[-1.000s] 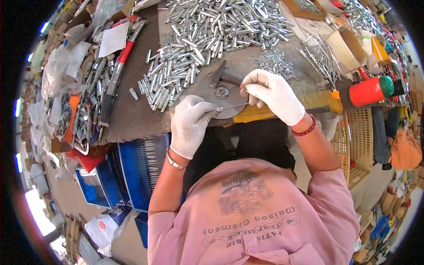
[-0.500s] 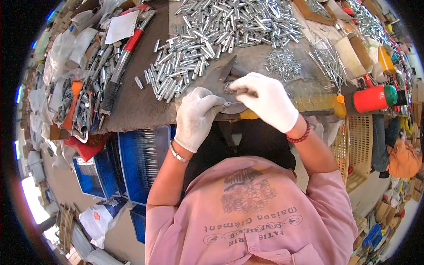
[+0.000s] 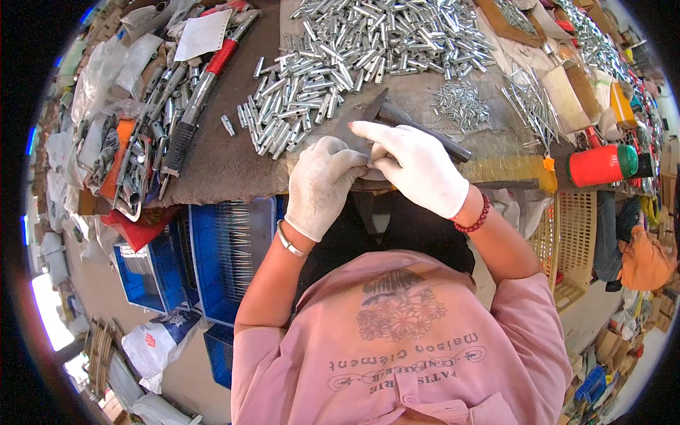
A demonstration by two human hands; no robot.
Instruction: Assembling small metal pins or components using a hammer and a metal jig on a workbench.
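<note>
My left hand (image 3: 322,185), in a white knit glove, pinches a small metal sleeve (image 3: 367,163) at the bench's near edge; fingers hide most of it. My right hand (image 3: 419,170), also gloved, meets it there with thumb and fingers closed, index finger pointing left. What those fingertips hold is too small to make out. Just beyond the right hand lies a hammer (image 3: 425,131), its handle running to the right. Past my hands spreads a large heap of shiny metal sleeves (image 3: 333,78). A smaller pile of tiny metal pins (image 3: 462,106) sits right of the hammer.
On the left are a heap of tools (image 3: 142,142) and a long red-and-black bar tool (image 3: 195,106). Thin rods (image 3: 531,103) and a red container with a green lid (image 3: 602,165) are at right. Blue crates (image 3: 212,283) and a yellow basket (image 3: 575,241) stand below the bench.
My right hand has come down and left, its fingertips now meeting my left hand's at the sleeve. More of the hammer handle shows. The view has shifted slightly.
</note>
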